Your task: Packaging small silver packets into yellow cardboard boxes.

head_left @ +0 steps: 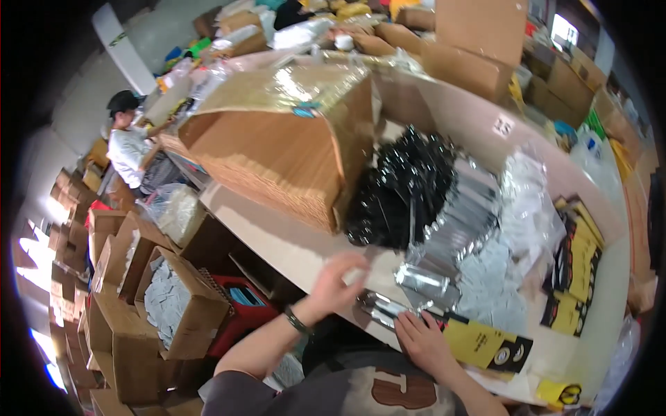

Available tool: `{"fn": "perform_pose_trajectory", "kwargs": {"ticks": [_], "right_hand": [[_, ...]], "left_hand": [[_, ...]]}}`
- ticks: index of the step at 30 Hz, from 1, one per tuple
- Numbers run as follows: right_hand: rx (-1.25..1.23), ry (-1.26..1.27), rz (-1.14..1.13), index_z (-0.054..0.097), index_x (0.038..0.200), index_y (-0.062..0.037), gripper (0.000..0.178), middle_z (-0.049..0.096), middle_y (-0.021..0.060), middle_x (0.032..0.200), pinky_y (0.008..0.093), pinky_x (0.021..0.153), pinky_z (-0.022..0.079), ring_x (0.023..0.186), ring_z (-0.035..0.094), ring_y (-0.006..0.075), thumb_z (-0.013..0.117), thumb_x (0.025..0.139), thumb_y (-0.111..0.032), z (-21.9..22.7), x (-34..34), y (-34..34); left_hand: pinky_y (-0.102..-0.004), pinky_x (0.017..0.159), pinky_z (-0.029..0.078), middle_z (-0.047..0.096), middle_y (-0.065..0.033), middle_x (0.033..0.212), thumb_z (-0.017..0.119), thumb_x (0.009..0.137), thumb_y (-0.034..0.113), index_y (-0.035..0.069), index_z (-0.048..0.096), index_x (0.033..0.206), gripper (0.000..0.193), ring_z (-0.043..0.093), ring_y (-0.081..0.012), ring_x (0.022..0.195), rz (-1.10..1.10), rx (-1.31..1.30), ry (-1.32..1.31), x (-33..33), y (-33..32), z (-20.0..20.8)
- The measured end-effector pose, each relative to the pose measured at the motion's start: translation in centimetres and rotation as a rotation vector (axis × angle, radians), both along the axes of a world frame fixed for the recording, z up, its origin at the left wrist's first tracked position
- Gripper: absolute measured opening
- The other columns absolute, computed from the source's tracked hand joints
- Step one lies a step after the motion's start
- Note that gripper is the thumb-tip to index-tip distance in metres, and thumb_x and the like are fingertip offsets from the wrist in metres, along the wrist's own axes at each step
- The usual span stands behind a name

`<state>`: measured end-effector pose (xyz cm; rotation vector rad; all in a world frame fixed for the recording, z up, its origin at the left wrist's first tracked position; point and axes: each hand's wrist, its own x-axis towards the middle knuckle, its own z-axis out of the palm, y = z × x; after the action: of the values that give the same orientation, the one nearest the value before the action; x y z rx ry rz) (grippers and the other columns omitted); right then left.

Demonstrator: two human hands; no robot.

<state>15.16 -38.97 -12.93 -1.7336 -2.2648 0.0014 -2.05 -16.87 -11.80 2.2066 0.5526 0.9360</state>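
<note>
My left hand [336, 283] is raised just above the table's near edge, with its fingers bent and smeared by motion; whether anything is in them does not show. Close to the table edge, my right hand [424, 340] grips a shiny clear-wrapped packet [380, 310] from above. Yellow and black packaging [479, 343] extends to the right from under the same hand; how the two join is hidden. Just beyond lie a loose silver-wrapped packet [424, 283], a row of similar silver packets [463, 208] and a spread of pale grey packets [491, 284].
A large carton [270, 149] of stacked brown sheets stands left of a black plastic-wrapped heap [406, 184]. White packets [531, 201] and yellow-black packages [577, 260] lie right. An open box [166, 298] and red crate [232, 312] sit lower left. Another person [132, 149] works far left.
</note>
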Motion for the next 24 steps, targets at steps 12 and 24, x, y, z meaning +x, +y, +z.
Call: {"fn": "perform_pose_trajectory", "kwargs": {"ticks": [12, 24], "right_hand": [[0.09, 0.079, -0.003, 0.065, 0.109, -0.0053, 0.032, 0.062, 0.0107, 0.11, 0.0468, 0.099, 0.044, 0.107, 0.06, 0.0273, 0.071, 0.079, -0.014, -0.6, 0.6, 0.5], [-0.082, 0.152, -0.104, 0.067, 0.119, -0.0169, 0.039, 0.051, 0.0232, 0.133, 0.0551, 0.103, 0.041, 0.125, 0.048, 0.0426, 0.074, 0.081, -0.018, 1.2, 1.1, -1.0]], "left_hand": [[-0.0493, 0.069, 0.053, 0.068, -0.0218, 0.078, 0.066, 0.088, 0.038, 0.003, 0.072, 0.087, 0.035, 0.066, -0.041, 0.078, 0.332, 0.279, 0.677, 3.9, 16.4, 12.5], [-0.0447, 0.079, 0.055, 0.07, -0.0183, 0.094, 0.055, 0.089, 0.011, 0.003, 0.068, 0.102, 0.02, 0.068, -0.0375, 0.091, 0.586, 0.423, 0.559, 1.7, 16.7, 11.2]]}}
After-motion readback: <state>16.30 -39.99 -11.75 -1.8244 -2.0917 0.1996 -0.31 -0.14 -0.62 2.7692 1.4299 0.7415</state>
